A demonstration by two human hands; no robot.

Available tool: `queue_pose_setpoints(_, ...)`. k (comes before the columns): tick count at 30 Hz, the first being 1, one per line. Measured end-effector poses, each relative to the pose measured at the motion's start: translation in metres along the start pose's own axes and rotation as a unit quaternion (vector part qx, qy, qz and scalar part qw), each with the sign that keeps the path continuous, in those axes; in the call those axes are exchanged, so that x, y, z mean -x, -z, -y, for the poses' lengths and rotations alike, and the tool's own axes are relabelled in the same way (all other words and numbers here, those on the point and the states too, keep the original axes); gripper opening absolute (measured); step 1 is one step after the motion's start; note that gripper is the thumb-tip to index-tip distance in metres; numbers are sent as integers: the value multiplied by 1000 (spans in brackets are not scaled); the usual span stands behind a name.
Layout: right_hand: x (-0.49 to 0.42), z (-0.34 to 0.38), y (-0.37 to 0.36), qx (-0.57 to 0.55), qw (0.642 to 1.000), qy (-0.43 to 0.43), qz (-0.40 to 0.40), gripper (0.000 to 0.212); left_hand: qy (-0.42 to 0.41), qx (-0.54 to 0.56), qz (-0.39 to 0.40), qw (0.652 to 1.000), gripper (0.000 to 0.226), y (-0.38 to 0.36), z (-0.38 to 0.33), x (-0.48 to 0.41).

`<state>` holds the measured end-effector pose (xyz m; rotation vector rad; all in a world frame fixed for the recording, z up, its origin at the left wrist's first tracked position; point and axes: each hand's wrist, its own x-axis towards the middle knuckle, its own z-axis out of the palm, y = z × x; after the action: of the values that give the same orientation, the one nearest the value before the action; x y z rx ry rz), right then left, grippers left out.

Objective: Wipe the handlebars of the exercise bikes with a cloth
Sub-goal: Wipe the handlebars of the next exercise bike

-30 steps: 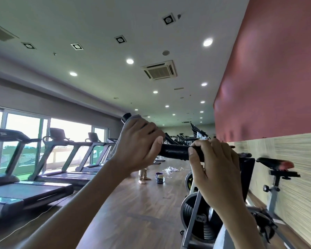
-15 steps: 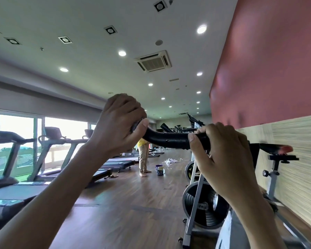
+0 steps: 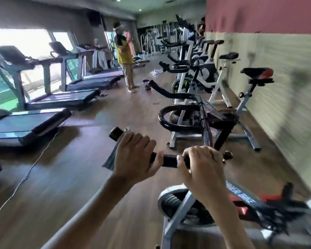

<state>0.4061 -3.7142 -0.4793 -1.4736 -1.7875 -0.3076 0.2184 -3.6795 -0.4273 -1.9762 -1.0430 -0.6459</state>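
I have the handlebar (image 3: 169,160) gripped twice: left hand (image 3: 135,155) curled round near its free end, grey cloth (image 3: 109,159) hanging just below, right hand (image 3: 202,165) clasping alongside; left of the handlebar, open wood floor (image 3: 75,186), then treadmills (image 3: 34,121)

Handlebar (image 3: 169,160) blk, matt grip; cloth (image 3: 110,157) grey fabric; floor (image 3: 70,186) wood, slight sheen; next bike's loop bar (image 3: 161,119) glossy.
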Motion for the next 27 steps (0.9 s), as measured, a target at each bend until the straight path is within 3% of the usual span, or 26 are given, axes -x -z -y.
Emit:
queue_pose_setpoints(5,-11,-7,22,-55,991,-24,122,30,39,40,133,990,33,13,-26,-1)
queue_pose_setpoints(9,-16,-18,38,-118,974,-28,191,33,0,59,226,972,31,21,-31,-15)
queue_pose_setpoints(13,-23,-14,38,-123,975,-53,180,28,-30,61,231,971,32,23,-19,-13)
queue_pose_setpoints(17,-17,-14,40,-163,967,-76,183,29,3,52,245,968,39,23,-33,-23)
queue_pose_setpoints(24,-12,-28,50,-223,946,-73,222,40,78,236,301,921,30,27,-57,-37)
queue_pose_setpoints(27,-15,-17,51,-230,947,-119,189,34,63,228,273,933,39,28,-32,-23)
